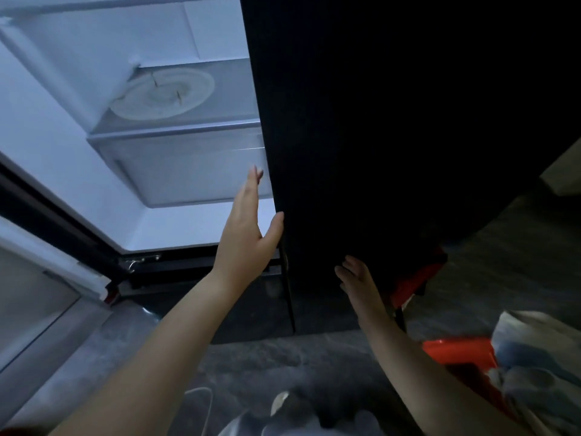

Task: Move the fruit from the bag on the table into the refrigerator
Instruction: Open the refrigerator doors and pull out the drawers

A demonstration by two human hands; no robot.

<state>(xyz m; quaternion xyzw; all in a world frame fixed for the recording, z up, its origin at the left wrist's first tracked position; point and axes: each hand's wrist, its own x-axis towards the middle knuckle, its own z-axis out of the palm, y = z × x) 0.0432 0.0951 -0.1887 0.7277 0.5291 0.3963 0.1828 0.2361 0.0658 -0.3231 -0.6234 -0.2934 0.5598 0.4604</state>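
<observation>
Tall black glossy refrigerator door (393, 136), shut, fills 12 to 3 o'clock. At 9 to 12 o'clock the lit white refrigerator interior (63, 146) stands open, its own door swung out at 8 o'clock, probably so both hands can load freely. Inside, a clear plastic crisper drawer (188, 171) sits at 11 o'clock, with a round whitish plate-like disc (163, 94) on the shelf above it; what the disc is, cannot tell. Grey mottled floor (251, 372) runs across 6 o'clock. Red plastic stool or crate (452, 354) at 4 o'clock, partly behind a pale crumpled cloth or bag (534, 372) at the 4 o'clock edge; too blurred to say which.

Left hand (245, 234) at centre, fingers straight and spread loose, holding nothing, thumb touching the black door's left edge, likely bracing on it or about to pull it. Right hand (361, 284) at 5 o'clock, flat and open, empty, palm toward the lower face of the same door, contact unclear in the dark.

Task fruit: none visible, not in either hand, not in the drawer as far as can be seen. Table not in view.

No brand, label or readable writing anywhere.
</observation>
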